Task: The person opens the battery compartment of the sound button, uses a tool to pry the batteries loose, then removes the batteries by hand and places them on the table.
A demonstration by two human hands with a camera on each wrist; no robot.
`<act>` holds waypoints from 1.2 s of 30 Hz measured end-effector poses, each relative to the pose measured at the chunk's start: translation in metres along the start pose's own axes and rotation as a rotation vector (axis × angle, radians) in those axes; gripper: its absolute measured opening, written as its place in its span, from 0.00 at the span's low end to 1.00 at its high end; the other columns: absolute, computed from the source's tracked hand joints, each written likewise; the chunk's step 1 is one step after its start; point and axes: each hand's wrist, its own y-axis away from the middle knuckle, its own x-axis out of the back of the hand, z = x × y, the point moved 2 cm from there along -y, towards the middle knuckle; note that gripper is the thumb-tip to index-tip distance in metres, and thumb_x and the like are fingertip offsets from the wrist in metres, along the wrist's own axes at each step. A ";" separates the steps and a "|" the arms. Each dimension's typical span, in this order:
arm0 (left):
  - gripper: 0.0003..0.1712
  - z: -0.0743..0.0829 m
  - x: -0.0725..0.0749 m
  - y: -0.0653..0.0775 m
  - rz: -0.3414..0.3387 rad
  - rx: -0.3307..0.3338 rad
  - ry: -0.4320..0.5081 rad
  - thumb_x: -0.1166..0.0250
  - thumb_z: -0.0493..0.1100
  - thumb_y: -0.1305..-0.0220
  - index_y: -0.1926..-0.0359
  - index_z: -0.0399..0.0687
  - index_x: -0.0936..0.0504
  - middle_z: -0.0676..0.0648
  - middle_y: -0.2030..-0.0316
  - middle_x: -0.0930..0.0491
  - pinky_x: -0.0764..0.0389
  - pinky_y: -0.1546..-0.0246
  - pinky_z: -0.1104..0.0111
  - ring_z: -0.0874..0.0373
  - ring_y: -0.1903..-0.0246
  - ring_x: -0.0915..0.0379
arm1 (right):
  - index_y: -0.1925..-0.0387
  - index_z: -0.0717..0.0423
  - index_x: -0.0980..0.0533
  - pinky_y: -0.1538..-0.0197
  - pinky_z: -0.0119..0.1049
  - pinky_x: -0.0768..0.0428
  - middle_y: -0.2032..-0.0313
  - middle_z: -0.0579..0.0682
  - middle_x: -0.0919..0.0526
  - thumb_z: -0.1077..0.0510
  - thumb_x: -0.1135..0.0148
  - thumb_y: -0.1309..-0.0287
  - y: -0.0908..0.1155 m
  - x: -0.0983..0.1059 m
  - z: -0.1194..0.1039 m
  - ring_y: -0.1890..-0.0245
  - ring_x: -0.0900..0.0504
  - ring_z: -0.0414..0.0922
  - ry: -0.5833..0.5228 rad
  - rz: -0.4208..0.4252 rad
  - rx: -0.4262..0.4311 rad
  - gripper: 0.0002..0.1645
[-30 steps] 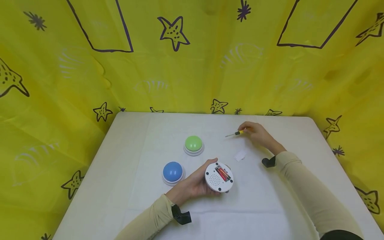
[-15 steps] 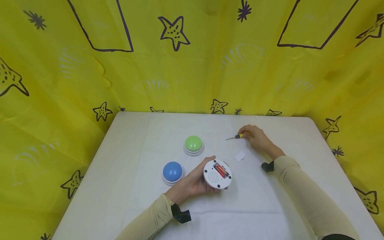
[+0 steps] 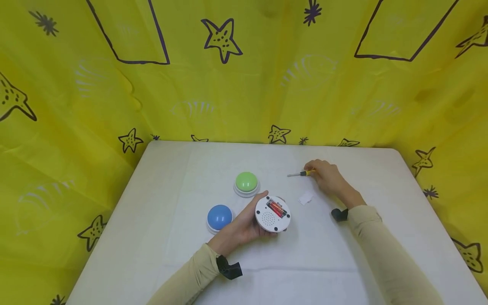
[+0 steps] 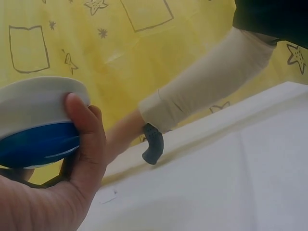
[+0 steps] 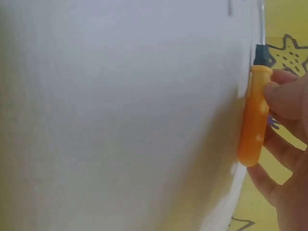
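Observation:
My left hand (image 3: 248, 225) grips a round push-button light or buzzer (image 3: 268, 219), its white underside turned up toward the head camera. Red batteries (image 3: 277, 208) lie in its uncovered compartment, beside a patch of small holes and several dark feet. From the side, the left wrist view shows a blue dome (image 4: 41, 143) below the white base. Over the table's right part, my right hand (image 3: 328, 180) pinches a screwdriver (image 5: 255, 115) with a yellow-orange handle and black collar. Its metal shaft (image 3: 294, 175) points left in the head view.
A green-domed button (image 3: 246, 181) and a blue-domed button (image 3: 219, 217) stand on the white table (image 3: 183, 169), left of the held one. A small white piece (image 3: 305, 198) lies near my right hand. Behind the table hangs a yellow curtain (image 3: 251, 84) with drawn starfish.
My left hand has carried the held button slightly up and to the left in the head view. The right hand has dipped a little, still pinching the screwdriver.

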 end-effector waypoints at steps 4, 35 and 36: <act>0.40 0.002 0.000 0.000 0.017 -0.027 -0.005 0.53 0.72 0.27 0.25 0.56 0.32 0.48 0.53 0.13 0.14 0.67 0.67 0.51 0.60 0.11 | 0.38 0.57 0.24 0.30 0.70 0.39 0.40 0.60 0.18 0.64 0.44 0.27 0.005 0.003 -0.003 0.34 0.27 0.64 -0.004 0.018 -0.050 0.19; 0.39 0.003 0.002 -0.005 0.075 -0.099 0.035 0.54 0.68 0.22 0.22 0.50 0.37 0.38 0.32 0.25 0.15 0.55 0.57 0.51 0.49 0.18 | 0.53 0.49 0.21 0.53 0.36 0.20 0.58 0.46 0.15 0.62 0.26 0.39 0.062 0.014 -0.105 0.58 0.22 0.40 -0.385 0.083 0.362 0.15; 0.39 0.003 0.002 -0.005 0.072 -0.101 0.036 0.55 0.68 0.22 0.22 0.50 0.37 0.38 0.32 0.25 0.15 0.56 0.57 0.52 0.49 0.18 | 0.53 0.49 0.21 0.53 0.36 0.20 0.58 0.46 0.15 0.62 0.26 0.39 0.063 0.014 -0.109 0.58 0.22 0.40 -0.394 0.072 0.377 0.15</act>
